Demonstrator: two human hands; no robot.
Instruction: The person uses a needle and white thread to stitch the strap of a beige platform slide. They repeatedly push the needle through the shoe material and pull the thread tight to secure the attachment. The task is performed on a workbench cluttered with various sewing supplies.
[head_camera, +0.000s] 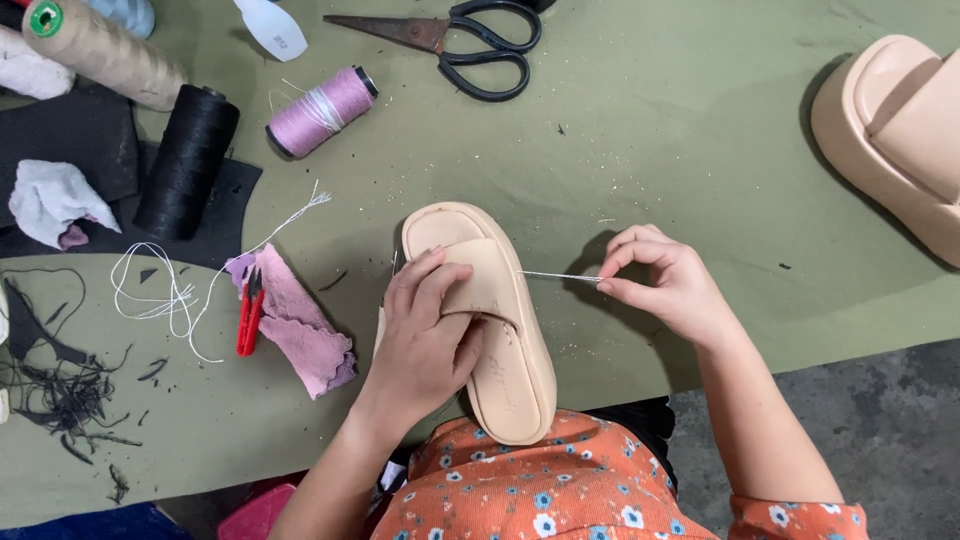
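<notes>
Two hands on one beige slide sandal: left hand gripping its strap, right hand pinching taut white thread.

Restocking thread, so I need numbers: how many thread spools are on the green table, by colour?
Pink spool: 1
Black spool: 1
Tan spool: 1
Pale blue spool, cut off by the top edge: 1
Total: 4

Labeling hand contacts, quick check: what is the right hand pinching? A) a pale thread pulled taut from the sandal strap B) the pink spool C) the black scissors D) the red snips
A: the right hand pinches a pale thread stretched taut from the strap of the beige sandal, which the left hand presses down on the green table.
</notes>
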